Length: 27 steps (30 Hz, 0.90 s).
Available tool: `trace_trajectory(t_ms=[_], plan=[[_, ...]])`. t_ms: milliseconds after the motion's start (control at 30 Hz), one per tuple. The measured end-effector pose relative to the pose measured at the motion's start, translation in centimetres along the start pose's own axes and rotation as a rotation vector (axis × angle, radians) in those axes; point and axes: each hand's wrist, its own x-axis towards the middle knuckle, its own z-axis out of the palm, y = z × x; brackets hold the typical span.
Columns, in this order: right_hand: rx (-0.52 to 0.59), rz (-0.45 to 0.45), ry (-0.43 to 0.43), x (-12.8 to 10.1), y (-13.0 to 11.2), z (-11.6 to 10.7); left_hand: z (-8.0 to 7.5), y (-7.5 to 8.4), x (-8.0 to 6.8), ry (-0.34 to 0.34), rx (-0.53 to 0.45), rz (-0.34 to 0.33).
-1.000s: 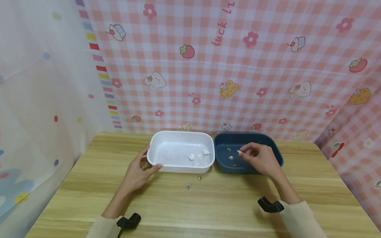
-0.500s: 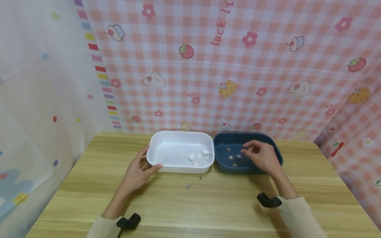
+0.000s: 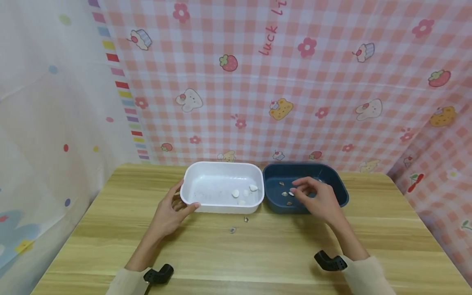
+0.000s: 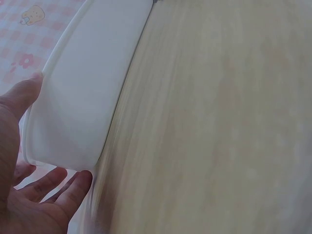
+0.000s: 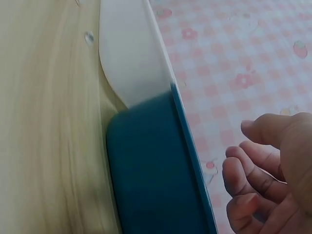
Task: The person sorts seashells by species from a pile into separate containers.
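A white tray (image 3: 221,209) and a dark blue tray (image 3: 295,166) stand side by side at the back of the wooden table. Three white shells (image 3: 236,193) lie in the white tray, and several small brownish shells (image 3: 284,194) in the blue one. My left hand (image 3: 184,201) grips the white tray's near left corner, thumb on the front rim. The left wrist view shows that tray (image 4: 92,97) held by the left hand (image 4: 58,131). My right hand (image 3: 298,193) hovers over the blue tray's floor with fingers loosely curled and nothing in them. The right hand (image 5: 253,161) shows beside the blue tray (image 5: 151,165).
Two tiny pieces (image 3: 246,219) (image 3: 232,230) lie on the table (image 3: 258,254) just in front of the white tray. A pink checked cloth (image 3: 280,82) hangs behind and to the right, and a pale curtain on the left.
My right hand let go of the small shell it pinched over the blue tray, then moved a little left and lower. The left hand has kept its hold on the white tray.
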Motion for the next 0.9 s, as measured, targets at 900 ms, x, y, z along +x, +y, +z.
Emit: trace_trajectory(t_ms=[900], plan=[[0.095, -0.104, -0.261, -2.4, -3.9, 6.4, 0.0, 0.2, 0.0, -0.006, -0.011, 0.012]])
